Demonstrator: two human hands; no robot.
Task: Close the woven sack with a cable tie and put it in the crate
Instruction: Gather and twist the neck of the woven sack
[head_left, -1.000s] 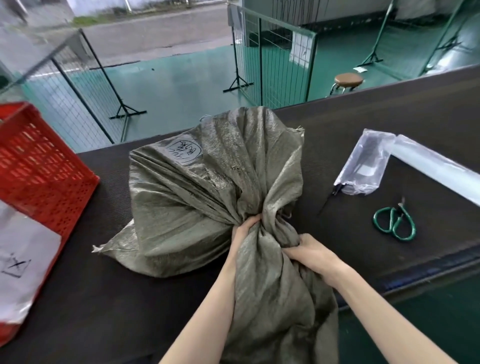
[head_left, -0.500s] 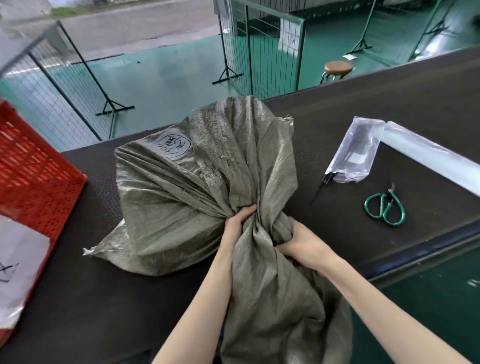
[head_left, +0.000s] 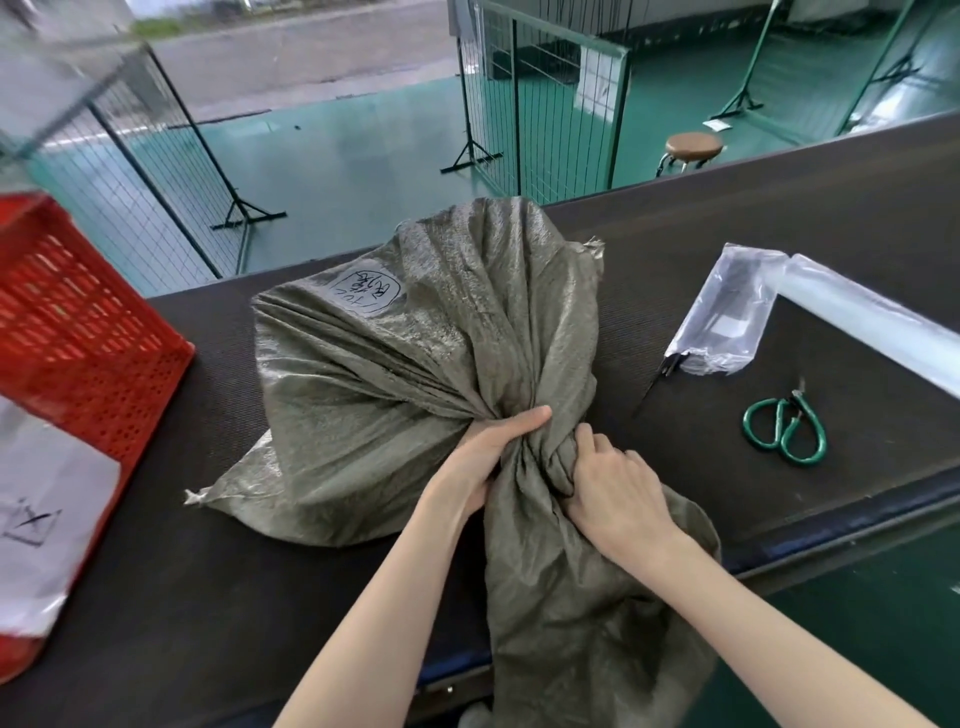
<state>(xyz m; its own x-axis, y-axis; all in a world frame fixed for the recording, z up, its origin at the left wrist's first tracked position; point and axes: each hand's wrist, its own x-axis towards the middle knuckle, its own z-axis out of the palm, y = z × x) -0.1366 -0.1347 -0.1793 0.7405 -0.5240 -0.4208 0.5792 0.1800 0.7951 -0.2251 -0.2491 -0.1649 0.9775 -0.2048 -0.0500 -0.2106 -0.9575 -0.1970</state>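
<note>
Both hands, left hand (head_left: 485, 447) and right hand (head_left: 615, 488), clamped on grey-green woven sack (head_left: 415, 374) neck; releasing either grip for black cable tie (head_left: 655, 382) risks untwisting.

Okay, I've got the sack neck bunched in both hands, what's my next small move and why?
Probably hold the twist with your left hand and free your right hand to reach the cable ties poking from the plastic bag. The woven sack neck is gathered, and no tie is visible on it.
</note>
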